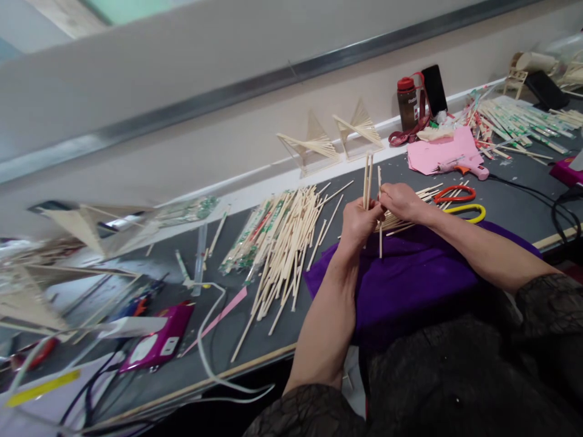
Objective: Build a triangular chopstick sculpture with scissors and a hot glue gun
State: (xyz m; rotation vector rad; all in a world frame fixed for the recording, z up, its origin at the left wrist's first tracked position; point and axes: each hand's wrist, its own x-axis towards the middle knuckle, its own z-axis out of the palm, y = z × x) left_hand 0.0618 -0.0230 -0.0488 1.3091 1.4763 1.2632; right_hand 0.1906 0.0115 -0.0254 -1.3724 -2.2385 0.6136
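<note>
My left hand (358, 223) is closed around a few pale wooden chopsticks (368, 176), which stand upright out of the fist. Close against it, my right hand (401, 201) pinches a single upright chopstick (379, 182) whose lower end shows below the fingers. Both hands are above a purple cloth (410, 261) at the table's near edge. More loose sticks (396, 221) lie behind and under the right hand. Beside them are scissors with red and yellow handles (469, 212). Left of my hands spreads a large pile of bare chopsticks (291, 243).
Wrapped chopsticks (255, 233) lie left of the pile. Two stick-built models (359, 136) lean near the wall. A pink glue gun (473, 169), pink paper (423, 159) and a bottle (407, 104) are at the right. A magenta power strip (168, 340) with cables is at the left.
</note>
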